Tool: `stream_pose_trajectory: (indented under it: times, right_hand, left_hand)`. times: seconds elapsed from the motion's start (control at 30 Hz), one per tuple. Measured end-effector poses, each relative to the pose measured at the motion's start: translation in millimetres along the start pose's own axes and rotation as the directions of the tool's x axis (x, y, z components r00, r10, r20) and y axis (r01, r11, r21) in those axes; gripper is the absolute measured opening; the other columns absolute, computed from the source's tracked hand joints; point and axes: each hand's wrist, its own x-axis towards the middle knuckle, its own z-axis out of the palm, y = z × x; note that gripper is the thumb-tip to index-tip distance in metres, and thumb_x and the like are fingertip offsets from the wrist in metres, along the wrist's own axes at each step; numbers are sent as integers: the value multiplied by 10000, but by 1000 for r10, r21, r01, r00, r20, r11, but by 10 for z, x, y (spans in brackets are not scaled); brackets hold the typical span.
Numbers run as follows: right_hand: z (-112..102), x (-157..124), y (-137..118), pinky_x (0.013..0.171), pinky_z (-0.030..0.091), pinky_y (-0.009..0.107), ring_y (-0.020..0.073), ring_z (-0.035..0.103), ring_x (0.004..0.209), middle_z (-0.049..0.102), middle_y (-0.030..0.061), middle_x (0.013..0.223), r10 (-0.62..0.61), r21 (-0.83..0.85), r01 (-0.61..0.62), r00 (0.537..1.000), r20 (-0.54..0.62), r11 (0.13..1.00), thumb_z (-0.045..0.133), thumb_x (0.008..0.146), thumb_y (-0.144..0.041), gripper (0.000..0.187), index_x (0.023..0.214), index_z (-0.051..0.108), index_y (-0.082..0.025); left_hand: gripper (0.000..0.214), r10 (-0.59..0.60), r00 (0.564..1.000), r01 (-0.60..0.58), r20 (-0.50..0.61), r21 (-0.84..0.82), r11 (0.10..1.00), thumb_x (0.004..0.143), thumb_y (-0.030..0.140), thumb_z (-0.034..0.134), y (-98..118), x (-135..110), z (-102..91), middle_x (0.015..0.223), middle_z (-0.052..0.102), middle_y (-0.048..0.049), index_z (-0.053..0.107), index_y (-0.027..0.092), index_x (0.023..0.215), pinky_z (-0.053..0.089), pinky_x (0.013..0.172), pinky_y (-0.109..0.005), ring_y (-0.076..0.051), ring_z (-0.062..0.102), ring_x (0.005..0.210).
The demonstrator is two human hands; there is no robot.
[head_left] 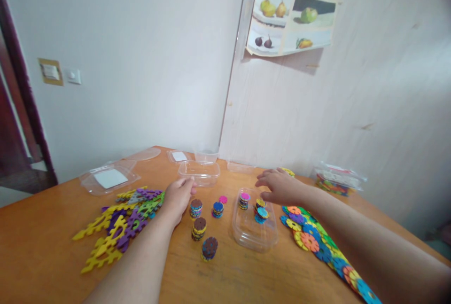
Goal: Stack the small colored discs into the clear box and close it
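Note:
My left hand point(179, 195) reaches forward over the wooden table point(42, 247), its fingertips touching the near wall of an empty clear plastic container point(199, 172); the fingers look loosely curled and hold nothing I can see. My right hand point(280, 185) hovers palm down with fingers spread, above the far edge of a shallow clear tub point(252, 233). In that tub stand small stacks of coloured discs point(261, 214). More short disc stacks point(199, 228) sit on the table between my arms.
A heap of yellow, purple and green jigsaw-like pieces point(120, 224) lies at the left. Flat flower-shaped discs point(312, 240) run under my right forearm. Clear lids point(110, 178) and small tubs line the back edge. A packed tub of pieces point(334, 181) stands at the right.

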Motion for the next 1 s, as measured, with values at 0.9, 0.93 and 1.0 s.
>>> stream_pose_trajectory:
  times: [0.9,0.93,1.0]
  right_hand:
    - [91,975,-953,995,333,512,297,639,1006,716,128,1046,-114,-19,122,963,246,992,663,746,-396,289,949,746,-209]
    - [99,980,-945,987,341,506,298,640,1001,717,128,1039,-116,-17,123,964,240,992,660,741,-395,291,946,744,-207]
    - [101,987,-917,952,375,483,298,645,981,720,125,1016,-116,-9,121,968,223,993,664,723,-400,302,941,741,-205]
  left_hand:
    - [427,-26,1000,26,10,-35,999,763,547,530,-26,12,16,709,686,-66,674,148,807,437,607,-285,-203,622,654]
    - [427,-23,1000,23,7,-35,999,761,548,532,-28,11,16,711,687,-64,676,149,809,438,609,-286,-204,622,657]
    - [430,-20,1000,20,6,-38,999,755,553,540,-32,11,15,712,690,-60,681,151,815,437,613,-285,-205,624,665]
